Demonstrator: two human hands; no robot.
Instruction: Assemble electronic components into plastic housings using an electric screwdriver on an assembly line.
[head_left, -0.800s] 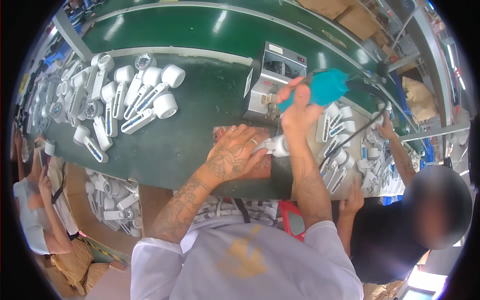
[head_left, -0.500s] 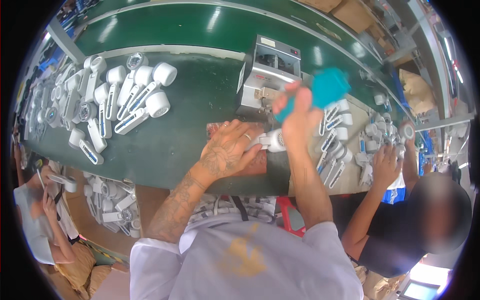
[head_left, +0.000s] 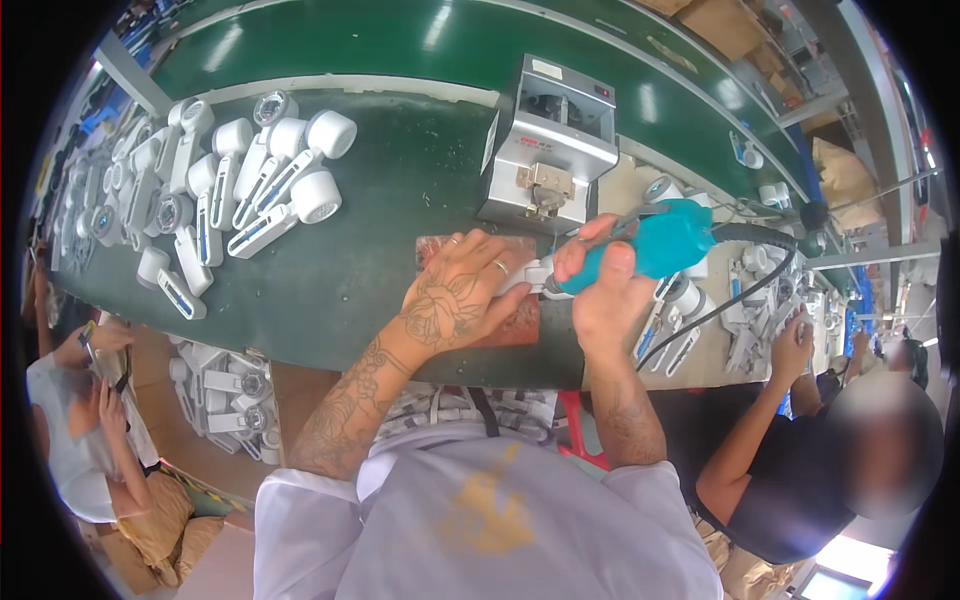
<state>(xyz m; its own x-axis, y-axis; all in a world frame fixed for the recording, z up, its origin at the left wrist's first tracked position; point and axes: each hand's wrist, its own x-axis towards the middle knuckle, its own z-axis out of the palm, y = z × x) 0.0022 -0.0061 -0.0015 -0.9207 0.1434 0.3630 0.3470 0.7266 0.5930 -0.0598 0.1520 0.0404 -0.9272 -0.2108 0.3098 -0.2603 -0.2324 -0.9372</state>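
My left hand is closed over a white handheld fan, pressing it against a reddish pad on the green bench. Most of the fan is hidden under my fingers. A teal electric screwdriver lies sideways in my right hand, its tip pointing left and meeting the fan's white joint. Whether a screw sits at the tip is hidden. Just beyond my hands stands a grey screw feeder.
Many white handheld fans lie at the left, and more at the right. A black cable trails from the screwdriver. Co-workers sit at both sides, one with a hand near the right pile. A carton of fans stands lower left.
My right hand has brought the screwdriver down from a raised, blurred position to the fan's joint. My left hand has stayed nearly in place. The right co-worker's hands have shifted.
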